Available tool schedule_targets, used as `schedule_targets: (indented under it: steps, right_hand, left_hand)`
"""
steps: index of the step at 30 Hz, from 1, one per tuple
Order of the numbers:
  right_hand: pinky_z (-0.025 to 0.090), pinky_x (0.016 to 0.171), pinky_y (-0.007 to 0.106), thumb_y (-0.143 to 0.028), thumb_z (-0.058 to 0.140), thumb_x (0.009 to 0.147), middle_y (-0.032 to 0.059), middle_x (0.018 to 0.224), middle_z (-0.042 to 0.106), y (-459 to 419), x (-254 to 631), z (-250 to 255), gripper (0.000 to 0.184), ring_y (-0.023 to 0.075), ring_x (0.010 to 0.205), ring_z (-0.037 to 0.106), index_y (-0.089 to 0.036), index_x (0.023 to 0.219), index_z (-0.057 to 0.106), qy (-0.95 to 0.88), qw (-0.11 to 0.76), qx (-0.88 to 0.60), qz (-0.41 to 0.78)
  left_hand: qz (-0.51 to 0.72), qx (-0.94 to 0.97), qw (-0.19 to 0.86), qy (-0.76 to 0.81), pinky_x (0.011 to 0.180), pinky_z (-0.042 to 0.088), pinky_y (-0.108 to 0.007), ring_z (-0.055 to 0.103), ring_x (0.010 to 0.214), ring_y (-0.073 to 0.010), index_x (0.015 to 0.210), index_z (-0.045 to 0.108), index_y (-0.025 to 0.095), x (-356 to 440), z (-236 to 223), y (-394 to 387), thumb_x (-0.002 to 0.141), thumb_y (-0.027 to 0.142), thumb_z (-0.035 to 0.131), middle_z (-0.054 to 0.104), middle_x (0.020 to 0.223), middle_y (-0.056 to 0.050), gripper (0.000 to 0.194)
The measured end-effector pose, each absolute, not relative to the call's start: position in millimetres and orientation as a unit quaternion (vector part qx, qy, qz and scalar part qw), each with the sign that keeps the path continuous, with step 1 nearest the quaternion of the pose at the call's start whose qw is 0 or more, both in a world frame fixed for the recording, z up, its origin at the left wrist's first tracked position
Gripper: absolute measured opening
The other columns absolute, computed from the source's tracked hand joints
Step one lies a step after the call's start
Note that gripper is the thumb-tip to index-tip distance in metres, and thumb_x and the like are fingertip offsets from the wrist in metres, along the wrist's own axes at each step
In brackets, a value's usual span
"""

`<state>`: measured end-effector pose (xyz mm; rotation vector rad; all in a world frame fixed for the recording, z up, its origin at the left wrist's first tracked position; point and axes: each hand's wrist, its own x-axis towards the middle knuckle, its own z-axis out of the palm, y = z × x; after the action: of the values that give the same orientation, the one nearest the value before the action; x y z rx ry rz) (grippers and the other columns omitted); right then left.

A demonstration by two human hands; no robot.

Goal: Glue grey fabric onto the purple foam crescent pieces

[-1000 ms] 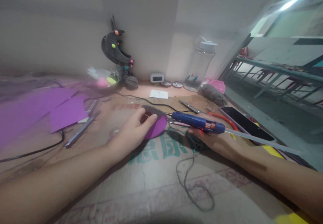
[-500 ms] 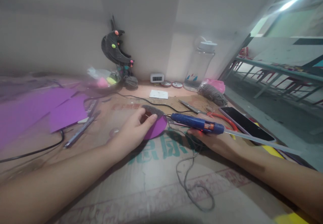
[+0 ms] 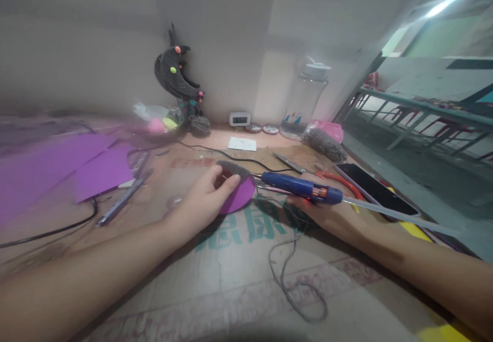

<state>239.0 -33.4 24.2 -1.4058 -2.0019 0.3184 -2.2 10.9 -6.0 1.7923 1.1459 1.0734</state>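
Pinching the purple disc [image 3: 242, 198] at its grey yarn edge [image 3: 233, 168], the fingers [image 3: 230, 183] of the left hand [image 3: 198, 198] are clamped on it, thumb uppermost, holding it above the bench [image 3: 185, 296]. The right hand [image 3: 327, 211] has its fingers [image 3: 300, 203] closed around the blue glue gun [image 3: 298, 183], whose nozzle points towards the left fingers and lies right by the yarn edge; whether the two touch, I cannot tell. A clear glue stick [image 3: 385, 209] sticks out of the gun's rear, beyond the right fingers. Grey yarn [image 3: 283, 275] trails in a loop on the bench, nearer the camera than the right fingers. Just beyond those fingers lie scissors [image 3: 288, 162] with red handles, and a phone [image 3: 379, 190] rests to their right. Past the left fingers, a white card [image 3: 242, 144] lies in front of a small digital clock [image 3: 239, 119]. Purple sheets [image 3: 102, 170] spread well to the left of the left fingers, with a pen-like stick [image 3: 121, 201] between. Beyond the right fingers, a clear bottle [image 3: 304, 100] stands upright beside a grey yarn bundle [image 3: 325, 145].
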Motion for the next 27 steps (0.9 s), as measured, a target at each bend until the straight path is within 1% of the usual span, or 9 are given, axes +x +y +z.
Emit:
schedule_targets:
  steps: [5,9,14,17,20,22,24,27]
  right_hand:
    - [0.042,0.044,0.025,-0.028,0.064,0.075,-0.0023,0.057,0.055,-35,236,27,0.016,0.015,0.05,0.052,-0.023,0.067,0.052,-0.769,0.335,-0.534,0.11]
    - [0.041,0.043,0.025,-0.028,0.064,0.076,-0.0028,0.055,0.053,-32,239,24,0.018,0.0143,0.048,0.05,-0.023,0.066,0.05,-0.772,0.334,-0.53,0.106]
    - [0.044,0.045,0.026,-0.03,0.064,0.077,-0.0008,0.059,0.058,-33,240,24,0.017,0.0163,0.052,0.055,-0.022,0.067,0.052,-0.767,0.323,-0.541,0.117]
    - [0.047,0.048,0.027,-0.029,0.061,0.078,0.0007,0.063,0.061,-35,238,29,0.014,0.0183,0.056,0.059,-0.022,0.069,0.053,-0.762,0.326,-0.545,0.128]
    - [0.051,0.055,0.028,-0.029,0.059,0.08,0.0026,0.071,0.066,-35,237,32,0.009,0.0199,0.063,0.062,-0.022,0.075,0.057,-0.762,0.32,-0.545,0.143]
    - [0.052,0.058,0.029,-0.033,0.057,0.083,0.0031,0.075,0.067,-32,239,31,0.012,0.02,0.066,0.063,-0.022,0.079,0.059,-0.762,0.321,-0.545,0.14]
    - [0.052,0.066,0.03,-0.037,0.056,0.085,0.0034,0.079,0.067,-26,244,28,0.017,0.0203,0.072,0.064,-0.022,0.081,0.061,-0.762,0.336,-0.541,0.121]
    - [0.051,0.075,0.032,-0.043,0.053,0.089,0.004,0.086,0.067,-16,252,29,0.025,0.0201,0.08,0.064,-0.021,0.084,0.064,-0.749,0.377,-0.531,0.125]
  left_hand:
    - [0.422,0.698,0.385,0.432,0.07,0.043,-0.029,0.059,0.081,-0.0184,0.092,0.06,0.02,-2,-7,11,0.089,0.041,0.052,0.065,0.089,0.0,0.022]
    - [0.419,0.696,0.381,0.441,0.07,0.044,-0.029,0.059,0.079,-0.0189,0.092,0.059,0.02,-2,-7,12,0.089,0.042,0.052,0.064,0.087,-0.001,0.023]
    - [0.418,0.698,0.378,0.442,0.067,0.043,-0.029,0.059,0.079,-0.0191,0.089,0.059,0.02,-2,-6,11,0.089,0.043,0.052,0.064,0.085,0.0,0.024]
    - [0.417,0.695,0.388,0.439,0.069,0.044,-0.029,0.06,0.082,-0.0193,0.092,0.059,0.019,-2,-6,11,0.089,0.042,0.052,0.065,0.089,-0.001,0.024]
    - [0.417,0.695,0.392,0.435,0.072,0.044,-0.03,0.06,0.084,-0.0201,0.095,0.06,0.019,-2,-6,11,0.089,0.042,0.052,0.066,0.092,-0.002,0.025]
    - [0.415,0.695,0.391,0.437,0.072,0.044,-0.03,0.06,0.083,-0.0201,0.094,0.06,0.019,-2,-7,11,0.089,0.042,0.052,0.066,0.09,-0.002,0.025]
    - [0.416,0.694,0.397,0.433,0.071,0.044,-0.03,0.06,0.082,-0.0198,0.093,0.06,0.02,-2,-7,11,0.089,0.042,0.052,0.066,0.089,-0.002,0.025]
    - [0.408,0.695,0.397,0.439,0.068,0.043,-0.03,0.059,0.079,-0.0193,0.09,0.059,0.019,-1,-7,10,0.089,0.043,0.052,0.064,0.085,-0.001,0.024]
